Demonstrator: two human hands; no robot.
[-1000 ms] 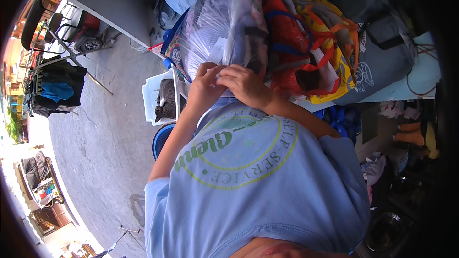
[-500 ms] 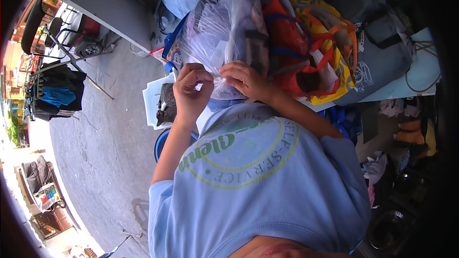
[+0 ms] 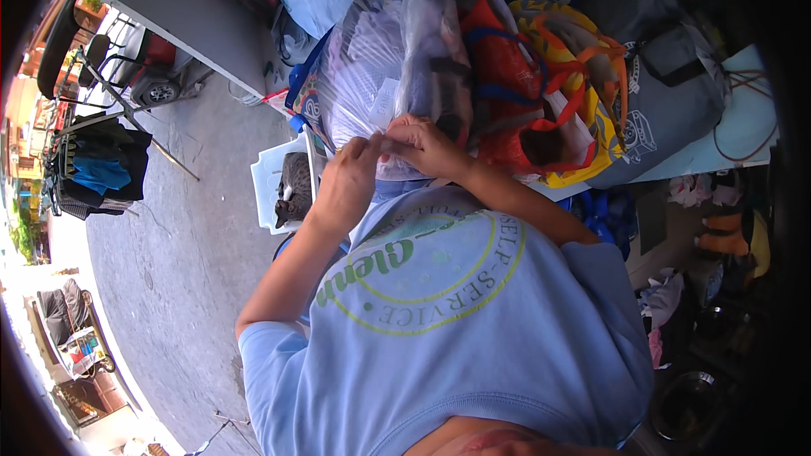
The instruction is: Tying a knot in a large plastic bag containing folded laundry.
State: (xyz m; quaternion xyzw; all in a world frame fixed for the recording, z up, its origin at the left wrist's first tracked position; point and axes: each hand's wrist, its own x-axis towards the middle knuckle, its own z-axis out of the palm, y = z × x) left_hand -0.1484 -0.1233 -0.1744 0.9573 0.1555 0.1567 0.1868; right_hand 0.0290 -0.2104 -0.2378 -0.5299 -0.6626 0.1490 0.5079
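Right in front of you sits a clear plastic bag (image 3: 415, 29), bulging with pale lilac cloth (image 3: 351, 84), its thin film wrinkled, with folds gathering toward the side nearest your body.

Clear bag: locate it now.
In the head view, the clear bag is at upper centre, just left of the red bag, above the left hand.

The left hand (image 3: 348, 179) and right hand (image 3: 429, 150) sit close together (fingers (image 3: 361, 150) bent on both), forearms (image 3: 291, 266) angled inward.
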